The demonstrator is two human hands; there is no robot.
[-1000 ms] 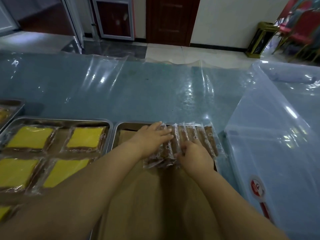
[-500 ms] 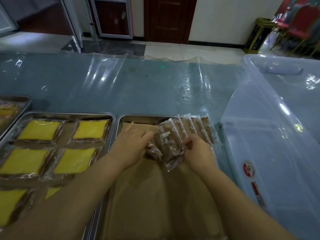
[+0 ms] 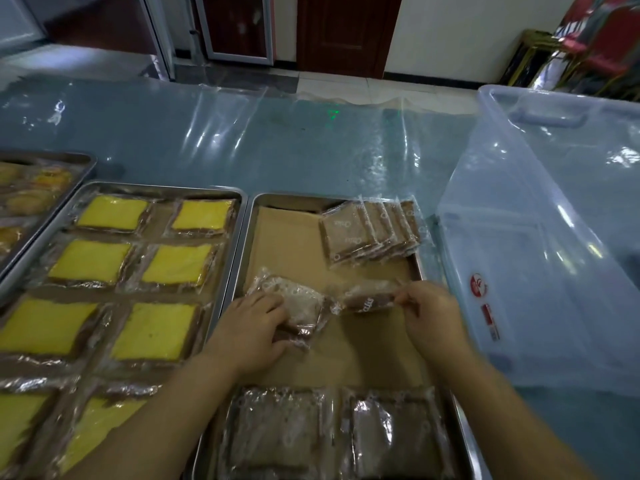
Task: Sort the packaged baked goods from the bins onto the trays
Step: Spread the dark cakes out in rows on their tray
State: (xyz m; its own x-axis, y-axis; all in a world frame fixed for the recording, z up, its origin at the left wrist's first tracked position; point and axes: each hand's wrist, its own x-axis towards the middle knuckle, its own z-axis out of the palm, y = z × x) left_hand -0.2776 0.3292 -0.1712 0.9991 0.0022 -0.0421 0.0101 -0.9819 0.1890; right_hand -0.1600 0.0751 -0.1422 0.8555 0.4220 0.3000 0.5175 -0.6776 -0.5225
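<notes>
pinching brown packet (image 3: 369, 299), right hand (image 3: 433, 317); left hand (image 3: 252, 327) grip curled round second packet (image 3: 298, 299).

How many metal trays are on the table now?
3: a far-left tray, partly cut off; a middle tray of yellow cakes; a right tray lined with brown paper. Others may lie outside the frame.

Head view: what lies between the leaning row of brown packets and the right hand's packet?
Only bare brown paper lining of the tray, in the head view.

Bakery packing room: steel trays (image 3: 166, 187) of wrapped cakes (image 3: 91, 262), plastic bin (image 3: 540, 271), film-covered table (image 3: 242, 143)
</notes>
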